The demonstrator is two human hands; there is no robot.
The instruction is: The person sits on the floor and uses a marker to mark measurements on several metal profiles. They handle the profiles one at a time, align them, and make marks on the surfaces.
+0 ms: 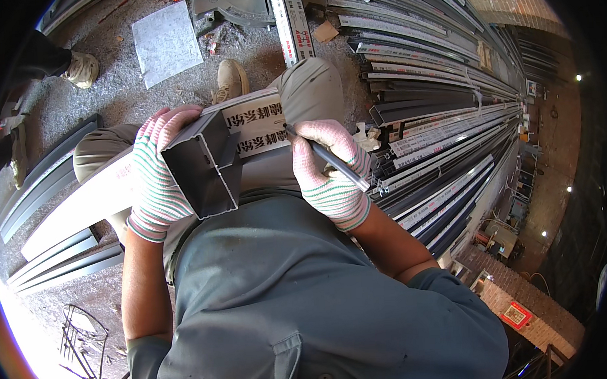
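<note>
My left hand point(158, 173), in a striped knit glove, grips a dark metal profile point(201, 173) whose hollow, chambered end faces up towards me. Printed protective film point(255, 123) covers part of the profile's side. A gloved right hand of mine point(330, 170) holds a dark pen-like marker point(339, 165), its tip touching or very close to the film edge beside my knee. The profile lies across my lap, and a long bright white length point(85, 204) extends from behind my left hand to the lower left.
Long metal profiles point(432, 107) are stacked at the right. More profiles point(48, 170) lie on the floor at the left. A white sheet point(167, 43) and a film-covered bar point(291, 25) are ahead. Another person's shoe point(82, 69) stands at the upper left.
</note>
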